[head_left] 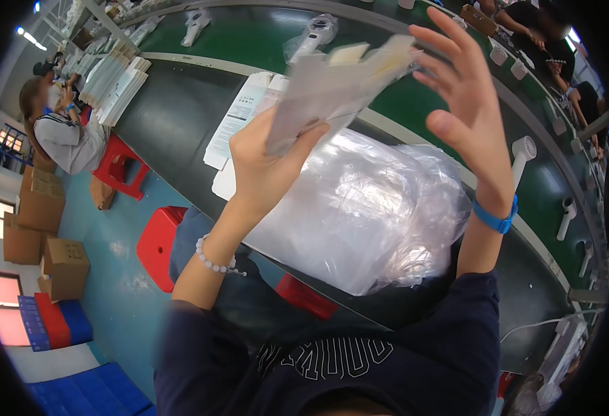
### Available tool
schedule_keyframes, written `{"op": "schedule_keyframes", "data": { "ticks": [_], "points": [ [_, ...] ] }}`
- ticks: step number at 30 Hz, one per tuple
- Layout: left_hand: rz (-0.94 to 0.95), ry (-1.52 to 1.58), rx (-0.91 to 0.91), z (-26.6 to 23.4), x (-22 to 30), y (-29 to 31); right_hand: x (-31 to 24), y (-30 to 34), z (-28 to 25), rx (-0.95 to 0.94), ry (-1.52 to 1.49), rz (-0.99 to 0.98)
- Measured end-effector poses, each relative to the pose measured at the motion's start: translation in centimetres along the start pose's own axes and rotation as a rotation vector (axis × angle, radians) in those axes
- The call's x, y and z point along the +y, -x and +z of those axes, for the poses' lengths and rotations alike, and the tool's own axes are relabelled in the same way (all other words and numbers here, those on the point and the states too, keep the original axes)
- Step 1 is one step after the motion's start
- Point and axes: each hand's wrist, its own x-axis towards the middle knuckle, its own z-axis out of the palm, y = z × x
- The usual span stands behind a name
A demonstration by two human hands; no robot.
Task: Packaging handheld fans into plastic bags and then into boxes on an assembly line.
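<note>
My left hand (266, 156) is wrapped round a white carton (328, 93), held tilted above the bench. The carton is smeared by motion, and flaps stand out at its upper end. Beside that end, my right hand (467, 100) is raised with fingers spread, and nothing shows in it. Whether its fingertips touch the carton I cannot tell. Below both hands lies a large pile of clear plastic bags (367, 208). Partly under the pile and behind my left hand are printed white cartons (238, 121).
A green conveyor belt (249, 31) runs beyond the dark bench (172, 104), carrying white handheld devices, one bagged (311, 38). Stacked white cartons (117, 80) stand at far left near a seated person (65, 132). Red stools (159, 246) are beside the bench. Other people work across the belt.
</note>
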Motion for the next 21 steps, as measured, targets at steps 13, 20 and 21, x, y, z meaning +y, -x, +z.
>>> {"op": "schedule_keyframes", "data": {
  "ticks": [13, 20, 21],
  "points": [
    [-0.037, 0.143, -0.062, 1.2, 1.5, 0.8, -1.9, 1.5, 6.0, 0.120, -0.465, 0.177],
    [0.258, 0.026, -0.034, 1.0, 1.7, 1.2, -4.1, 2.6, 6.1, 0.103, -0.605, 0.105],
    [0.267, 0.085, 0.008, 1.0, 1.8, 1.3, -4.4, 2.7, 6.3, 0.114, -0.626, 0.151]
  ]
}}
